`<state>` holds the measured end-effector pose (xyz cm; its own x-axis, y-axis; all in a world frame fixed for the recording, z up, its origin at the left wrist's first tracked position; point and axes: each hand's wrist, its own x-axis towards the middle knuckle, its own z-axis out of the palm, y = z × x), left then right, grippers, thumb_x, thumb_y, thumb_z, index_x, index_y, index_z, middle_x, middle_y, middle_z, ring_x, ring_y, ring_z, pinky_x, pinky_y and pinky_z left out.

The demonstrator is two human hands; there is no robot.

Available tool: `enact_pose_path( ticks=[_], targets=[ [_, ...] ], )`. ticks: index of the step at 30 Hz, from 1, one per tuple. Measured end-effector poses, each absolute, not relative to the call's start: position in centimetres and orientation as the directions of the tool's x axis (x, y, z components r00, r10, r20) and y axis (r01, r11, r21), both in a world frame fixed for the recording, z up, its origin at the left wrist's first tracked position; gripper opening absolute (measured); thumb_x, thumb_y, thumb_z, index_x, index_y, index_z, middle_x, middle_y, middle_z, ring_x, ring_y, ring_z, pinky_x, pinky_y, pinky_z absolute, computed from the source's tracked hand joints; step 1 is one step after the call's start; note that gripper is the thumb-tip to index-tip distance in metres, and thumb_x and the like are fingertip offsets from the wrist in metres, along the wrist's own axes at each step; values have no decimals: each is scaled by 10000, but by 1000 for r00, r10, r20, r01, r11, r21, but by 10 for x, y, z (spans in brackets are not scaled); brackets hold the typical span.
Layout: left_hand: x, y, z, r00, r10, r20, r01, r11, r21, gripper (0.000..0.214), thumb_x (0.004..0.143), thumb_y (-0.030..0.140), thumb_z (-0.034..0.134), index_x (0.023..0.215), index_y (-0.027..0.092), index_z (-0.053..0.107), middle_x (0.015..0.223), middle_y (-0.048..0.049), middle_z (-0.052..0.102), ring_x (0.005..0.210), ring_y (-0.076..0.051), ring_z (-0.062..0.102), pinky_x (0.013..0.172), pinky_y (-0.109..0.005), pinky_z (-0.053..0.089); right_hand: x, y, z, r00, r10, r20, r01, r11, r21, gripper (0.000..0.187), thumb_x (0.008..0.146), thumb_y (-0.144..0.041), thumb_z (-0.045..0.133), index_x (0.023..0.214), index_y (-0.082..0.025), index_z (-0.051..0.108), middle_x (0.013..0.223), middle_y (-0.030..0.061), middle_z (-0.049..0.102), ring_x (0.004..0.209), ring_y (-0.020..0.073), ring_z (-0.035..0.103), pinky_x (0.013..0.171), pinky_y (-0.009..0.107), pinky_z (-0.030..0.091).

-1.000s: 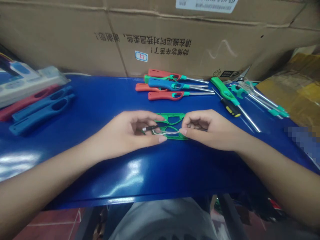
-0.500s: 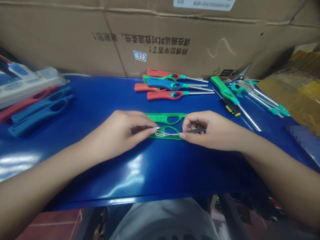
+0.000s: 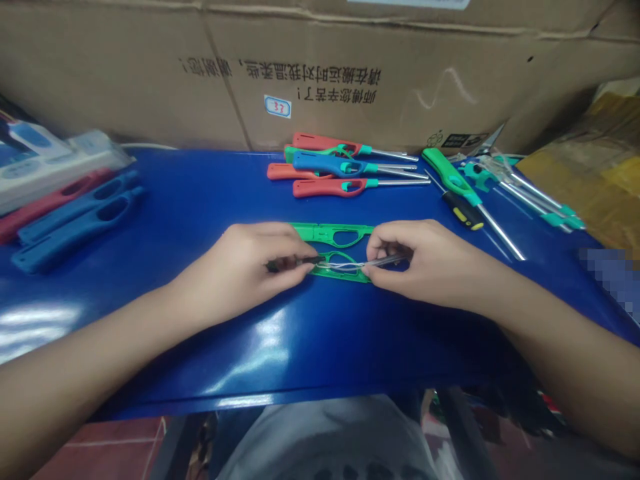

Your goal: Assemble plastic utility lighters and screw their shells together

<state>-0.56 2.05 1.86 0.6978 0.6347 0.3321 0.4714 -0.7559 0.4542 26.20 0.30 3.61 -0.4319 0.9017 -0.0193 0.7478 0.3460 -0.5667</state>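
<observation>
Two green lighter handle halves lie on the blue table, the upper half [image 3: 320, 233] above the lower half [image 3: 345, 274]. My left hand [image 3: 270, 260] pinches a small dark part [image 3: 311, 260] just over the left end of the lower half. Thin pale wires [image 3: 343, 266] run from it across to my right hand [image 3: 405, 257]. That hand is closed around a slim dark rod [image 3: 390, 260], with finger and thumb pinching where the wires meet it. My fingers hide the outer ends of both handle halves.
Assembled lighters [image 3: 330, 187] are piled at the back. A green lighter [image 3: 450, 177], a screwdriver [image 3: 463, 212] and metal tubes [image 3: 535, 198] lie back right. At left, blue handles [image 3: 75, 230] and a red handle [image 3: 55, 205] lie beside a power strip [image 3: 60, 160]. A cardboard box [image 3: 150, 73] stands behind.
A dark part now shows at my left fingertips, where a pale wire end was before. The looped wires are drawn straighter between my hands. The rod in my right hand has shifted slightly.
</observation>
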Motion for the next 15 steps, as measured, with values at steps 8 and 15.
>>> enact_pose_path(
  ticks=[8,15],
  targets=[
    [-11,12,24,602,489,631,544,-830,125,181,936,225,703,1109,277,719,1032,-11,763,895,-153,728,795,-258,589,260,-2,43,-269,936,229,730,353,-585,107,833,-258,690,757,-231,619,722,4,676,676,172,605,650,324,450],
    [-19,8,30,692,428,581,423,-893,154,293,942,156,680,1207,274,720,1159,-48,764,1006,-203,738,903,-310,607,265,0,44,-419,854,309,728,519,-448,105,808,-177,673,778,-236,591,806,15,657,772,191,608,702,326,455]
  ],
)
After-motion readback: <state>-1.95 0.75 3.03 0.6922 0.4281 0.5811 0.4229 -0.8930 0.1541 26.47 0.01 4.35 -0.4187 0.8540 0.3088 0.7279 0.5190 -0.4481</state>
